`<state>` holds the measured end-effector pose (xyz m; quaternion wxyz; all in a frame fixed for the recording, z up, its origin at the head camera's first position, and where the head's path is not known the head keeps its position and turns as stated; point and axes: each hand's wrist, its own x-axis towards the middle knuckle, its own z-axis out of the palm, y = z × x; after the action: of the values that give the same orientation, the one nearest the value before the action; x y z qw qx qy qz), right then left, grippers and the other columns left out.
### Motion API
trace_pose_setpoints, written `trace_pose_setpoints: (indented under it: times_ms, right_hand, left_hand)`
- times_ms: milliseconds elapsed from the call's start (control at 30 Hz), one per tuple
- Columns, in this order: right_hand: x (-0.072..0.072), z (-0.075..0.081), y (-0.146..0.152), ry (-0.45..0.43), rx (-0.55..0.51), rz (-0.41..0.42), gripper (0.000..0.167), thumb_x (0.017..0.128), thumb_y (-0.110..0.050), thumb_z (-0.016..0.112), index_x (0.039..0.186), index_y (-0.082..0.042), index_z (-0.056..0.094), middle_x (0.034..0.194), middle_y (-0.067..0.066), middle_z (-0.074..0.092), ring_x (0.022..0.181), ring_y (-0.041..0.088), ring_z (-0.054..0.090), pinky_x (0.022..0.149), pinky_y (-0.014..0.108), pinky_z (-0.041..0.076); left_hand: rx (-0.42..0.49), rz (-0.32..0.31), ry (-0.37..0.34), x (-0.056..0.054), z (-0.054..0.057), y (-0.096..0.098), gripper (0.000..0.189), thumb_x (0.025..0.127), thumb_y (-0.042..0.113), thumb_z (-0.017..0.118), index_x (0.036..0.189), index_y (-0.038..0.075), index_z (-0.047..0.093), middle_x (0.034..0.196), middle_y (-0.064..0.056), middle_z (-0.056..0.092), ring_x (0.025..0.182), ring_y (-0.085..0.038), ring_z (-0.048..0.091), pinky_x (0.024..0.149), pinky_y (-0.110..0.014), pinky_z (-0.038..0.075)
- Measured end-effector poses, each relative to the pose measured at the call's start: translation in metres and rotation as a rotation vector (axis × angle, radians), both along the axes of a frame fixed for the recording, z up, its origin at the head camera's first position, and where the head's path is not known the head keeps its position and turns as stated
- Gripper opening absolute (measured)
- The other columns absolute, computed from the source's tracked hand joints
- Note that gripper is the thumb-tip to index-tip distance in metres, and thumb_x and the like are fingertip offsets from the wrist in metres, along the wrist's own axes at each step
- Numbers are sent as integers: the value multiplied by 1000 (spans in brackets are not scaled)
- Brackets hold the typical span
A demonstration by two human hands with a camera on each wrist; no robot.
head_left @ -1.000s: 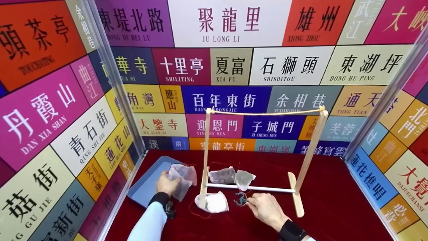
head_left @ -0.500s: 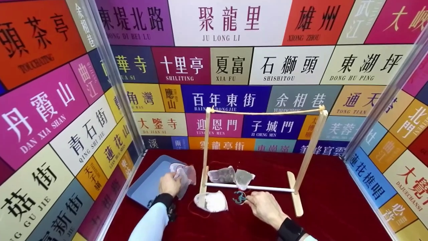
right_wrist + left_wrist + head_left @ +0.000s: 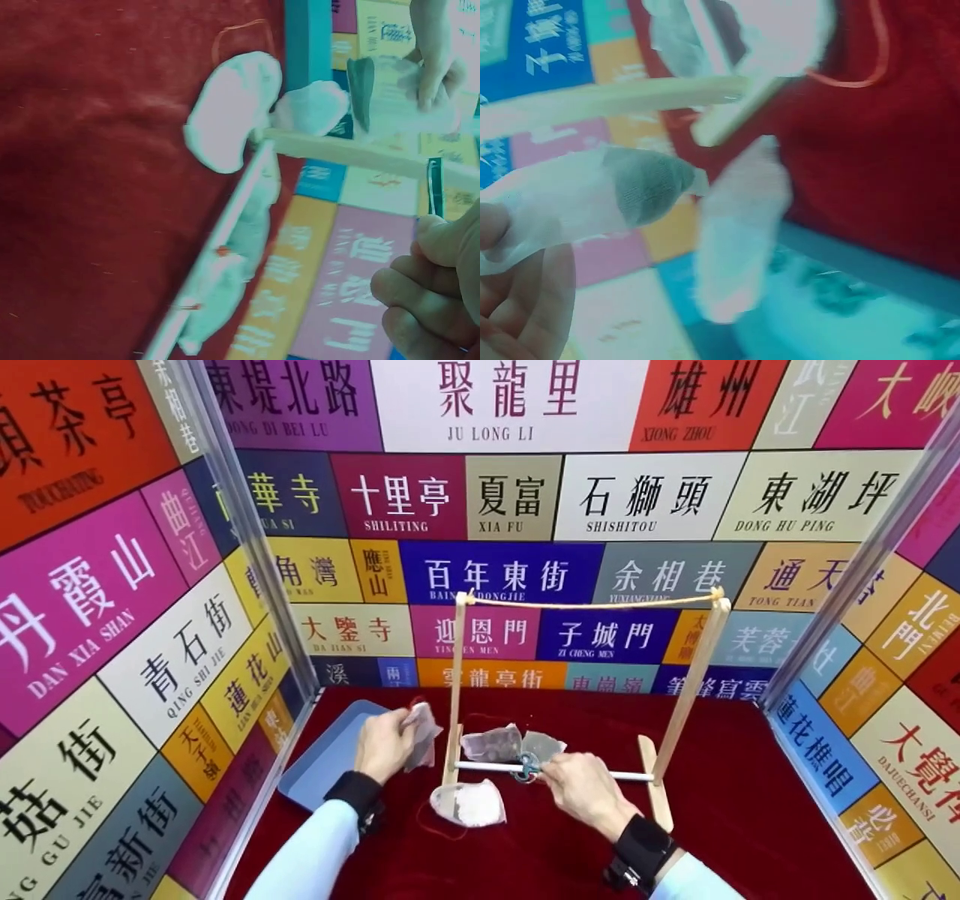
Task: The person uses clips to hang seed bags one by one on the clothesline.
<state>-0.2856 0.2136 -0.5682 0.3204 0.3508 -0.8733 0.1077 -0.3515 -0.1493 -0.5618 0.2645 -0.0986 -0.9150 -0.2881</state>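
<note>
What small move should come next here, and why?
Probably bring the pale pouch in the left hand over to the teal hook: the right hand holds that hook, and pouch and hook are apart.

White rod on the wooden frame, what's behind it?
Mostly behind the white rod lie a left pouch and a right pouch. The green hook covers the right pouch's near end; anything directly behind the right hand can't be seen.

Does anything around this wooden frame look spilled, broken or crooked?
Nothing looks spilled or broken. One mild oddity: the yellowish cord across the top of the wooden frame sags slightly instead of running straight.
</note>
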Motion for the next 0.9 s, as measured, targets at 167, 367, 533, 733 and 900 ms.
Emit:
trace_pose_setpoints:
  times_ms: [167, 367, 533, 733, 900]
  right_hand:
    - [-2, 32, -9, 27, 36, -4, 29, 88, -12, 90, 74, -15, 64, 63, -2, 56, 49, 17, 58, 44, 34, 48]
    - [-11, 85, -16, 8, 18, -3, 33, 96, -10, 82, 72, -12, 60, 60, -2, 52, 48, 7, 38, 42, 24, 42]
    - [-22, 130, -19, 61, 15, -29, 37, 101, -11, 78, 70, -11, 57, 62, 1, 56, 47, 9, 39, 42, 24, 44]
    - [-35, 170, -21, 119, 38, -61, 31, 103, -7, 73, 73, -6, 65, 63, 6, 61, 47, 16, 49, 45, 32, 54]
    - [-46, 198, -20, 109, 32, -87, 32, 107, -12, 71, 77, -2, 68, 66, 12, 66, 48, 20, 51, 45, 36, 53]
  left_hand:
    - [-83, -91, 64, 10, 31, 9, 8, 95, 12, 84, 91, 15, 78, 90, -6, 86, 76, -31, 82, 68, -49, 65]
    - [-132, -202, 188, 16, 71, 27, 12, 96, 8, 83, 106, 10, 77, 99, -11, 87, 78, -31, 83, 71, -42, 70]
    - [-140, -244, 279, 15, 104, 45, 8, 98, 9, 80, 96, 8, 72, 85, -10, 81, 71, -29, 79, 66, -41, 67]
    - [-60, -220, 253, 11, 139, 71, 29, 105, 20, 77, 80, 11, 66, 73, -6, 74, 64, -26, 72, 61, -41, 63]
    - [-38, -190, 241, 9, 166, 88, 17, 102, 14, 77, 87, 8, 72, 80, -9, 80, 69, -29, 77, 66, -43, 65]
